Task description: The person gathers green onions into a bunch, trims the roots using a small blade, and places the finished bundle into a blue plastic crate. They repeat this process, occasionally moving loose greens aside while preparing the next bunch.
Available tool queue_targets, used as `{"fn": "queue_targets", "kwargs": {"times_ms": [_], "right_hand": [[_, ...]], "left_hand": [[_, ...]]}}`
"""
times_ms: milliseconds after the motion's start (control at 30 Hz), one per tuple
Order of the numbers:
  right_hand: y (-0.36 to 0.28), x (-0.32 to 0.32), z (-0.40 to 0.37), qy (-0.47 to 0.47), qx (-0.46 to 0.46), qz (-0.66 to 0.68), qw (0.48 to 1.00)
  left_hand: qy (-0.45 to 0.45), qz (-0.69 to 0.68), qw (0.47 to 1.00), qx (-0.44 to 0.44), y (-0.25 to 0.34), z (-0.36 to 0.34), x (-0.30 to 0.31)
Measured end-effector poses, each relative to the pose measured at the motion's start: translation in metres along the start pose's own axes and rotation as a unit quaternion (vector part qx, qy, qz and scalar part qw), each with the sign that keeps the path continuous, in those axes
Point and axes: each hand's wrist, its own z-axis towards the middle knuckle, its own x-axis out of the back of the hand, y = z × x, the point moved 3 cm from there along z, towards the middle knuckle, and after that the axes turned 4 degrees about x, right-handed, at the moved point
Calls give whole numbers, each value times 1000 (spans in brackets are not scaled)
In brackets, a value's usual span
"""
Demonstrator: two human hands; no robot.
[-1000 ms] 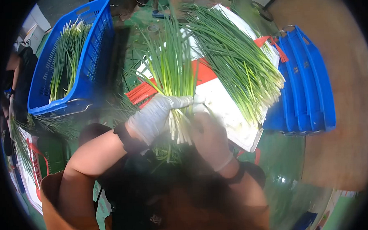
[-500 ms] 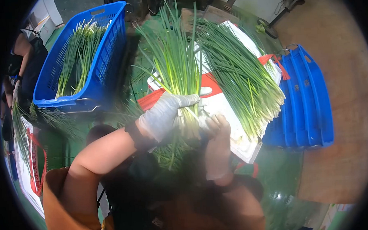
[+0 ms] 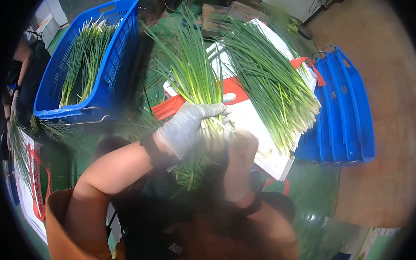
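My left hand (image 3: pixel 178 131), in a pale glove, is closed around a bunch of green onions (image 3: pixel 194 77). Their green tops point away from me and the white root ends hang below my fingers. Just right of those root ends is my gloved right hand (image 3: pixel 240 152), blurred, so its fingers and anything in them cannot be made out. Beyond both hands lies a white foam board (image 3: pixel 251 119) with a red band (image 3: pixel 234 88) across it. A large pile of green onions (image 3: pixel 270 77) rests on its right side, white ends toward me.
At the left stands a blue crate (image 3: pixel 116 64) holding more green onions (image 3: pixel 88 61). Stacked blue crates (image 3: pixel 345 111) are at the right. Green trimmings (image 3: pixel 189 174) lie below my hands. Another person's arm (image 3: pixel 24 63) shows at the far left, near a second white board (image 3: pixel 29 191).
My left hand keeps its grip on the green onions, whose tops lean slightly more to the left. My right hand has shifted slightly left and is more blurred. The view has moved a little.
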Motion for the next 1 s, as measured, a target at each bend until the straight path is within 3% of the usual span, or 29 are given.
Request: {"fn": "queue_targets", "kwargs": {"times_ms": [67, 100, 167, 333, 433, 500, 533, 567, 667, 700, 767, 800, 833, 867, 933, 967, 1000], "right_hand": [[-28, 1, 7, -20, 186, -170, 967], [-28, 3, 13, -21, 186, -173, 967], [-25, 0, 22, -117, 187, -232, 947], [-26, 2, 31, -160, 170, -280, 931], [-29, 9, 30, -158, 220, -205, 940], [-40, 15, 21, -217, 230, -154, 936], [-42, 20, 17, -308, 247, -137, 908], [-47, 19, 15, -311, 252, -135, 906], [-56, 25, 6, -106, 404, -252, 873], [-51, 23, 6, -100, 404, -253, 873], [-42, 16, 1, -112, 500, -356, 781], [-34, 14, -1, -83, 520, -370, 766], [-21, 13, -4, -107, 512, -376, 765], [-15, 12, -5, -116, 527, -370, 756], [-11, 17, -6, -125, 546, -366, 744], [-9, 25, -4, -130, 470, -331, 808], [-10, 24, -1, -132, 431, -311, 837]], "left_hand": [[13, 13, 1000, -5, -4, -2, -6], [27, 31, 999, -12, -5, -2, -8], [22, 30, 999, -15, -11, 2, -3], [43, 29, 998, -22, -16, 6, 5], [42, 33, 999, -6, -11, 4, -1], [50, 48, 997, -14, -8, 9, 8], [57, 62, 996, -22, -6, 10, 12], [58, 62, 996, -28, -3, 9, 9], [25, 70, 996, -43, -2, 6, -5], [22, 75, 996, -40, -6, 3, -7], [8, 76, 997, 20, -21, -3, -15], [-5, 83, 996, 33, -31, -10, -22], [-155, -103, 975, 119, -57, 8, 7], [-153, -199, 945, 210, -58, 4, 4], [-153, -290, 897, 297, -55, -5, -10], [-71, -19, 980, 185, -40, -15, -20], [20, 255, 965, 54, -24, -21, -25]]}}
